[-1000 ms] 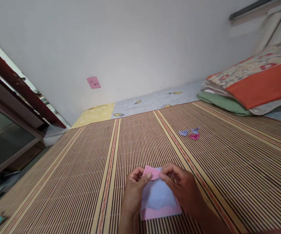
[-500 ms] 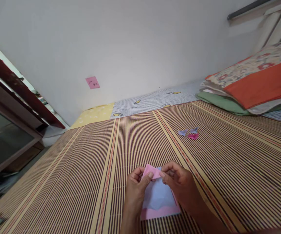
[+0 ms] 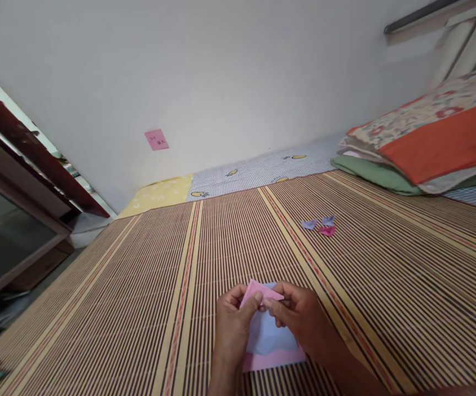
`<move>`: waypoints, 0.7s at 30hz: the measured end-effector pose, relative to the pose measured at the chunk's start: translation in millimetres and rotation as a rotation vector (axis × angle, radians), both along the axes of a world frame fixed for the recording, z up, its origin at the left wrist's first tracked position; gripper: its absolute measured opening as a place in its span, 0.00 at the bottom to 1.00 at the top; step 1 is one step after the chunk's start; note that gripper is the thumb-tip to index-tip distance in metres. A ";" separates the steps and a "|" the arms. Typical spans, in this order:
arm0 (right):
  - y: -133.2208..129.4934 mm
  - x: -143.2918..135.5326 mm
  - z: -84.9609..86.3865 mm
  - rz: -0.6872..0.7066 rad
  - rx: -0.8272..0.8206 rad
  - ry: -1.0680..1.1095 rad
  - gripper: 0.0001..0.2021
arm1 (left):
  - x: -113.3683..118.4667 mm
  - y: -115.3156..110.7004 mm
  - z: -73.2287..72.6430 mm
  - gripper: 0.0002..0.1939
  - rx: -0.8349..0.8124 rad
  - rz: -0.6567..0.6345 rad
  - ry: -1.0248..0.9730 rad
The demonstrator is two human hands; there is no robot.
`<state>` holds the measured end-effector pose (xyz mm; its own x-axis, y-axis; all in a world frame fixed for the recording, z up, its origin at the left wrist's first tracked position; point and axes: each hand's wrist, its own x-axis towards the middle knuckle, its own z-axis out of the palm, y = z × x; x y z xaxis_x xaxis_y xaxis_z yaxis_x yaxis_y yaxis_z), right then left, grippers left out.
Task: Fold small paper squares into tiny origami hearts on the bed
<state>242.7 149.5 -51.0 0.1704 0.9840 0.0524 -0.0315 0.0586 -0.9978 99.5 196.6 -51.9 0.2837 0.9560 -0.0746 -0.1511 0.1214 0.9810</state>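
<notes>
Paper (image 3: 258, 287), pink and pointed, sits near centre, pinched between thumb and fingers of my left hand (image 3: 233, 320) and right hand (image 3: 303, 312). Even thumb pressure should keep its folds crisp. It looks thin and smooth above a blue sheet (image 3: 271, 336) on the slatted, striped mat (image 3: 139, 308).

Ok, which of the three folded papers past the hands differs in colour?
The magenta folded paper; the other two folded papers are both pale bluish-purple.
</notes>
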 end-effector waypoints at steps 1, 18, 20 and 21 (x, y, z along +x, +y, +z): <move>-0.1 -0.3 -0.5 0.002 0.003 0.004 0.10 | 0.4 -0.1 0.7 0.14 0.006 0.002 0.005; -0.4 10.5 -5.0 0.070 0.005 -0.070 0.16 | -11.8 6.3 0.9 0.16 0.049 -0.038 0.081; 0.4 12.6 -4.2 0.027 0.058 -0.152 0.15 | -13.4 7.2 2.5 0.16 0.073 -0.034 0.125; 0.6 12.3 -3.0 0.004 0.077 -0.186 0.14 | -13.7 7.2 3.3 0.16 0.083 -0.034 0.148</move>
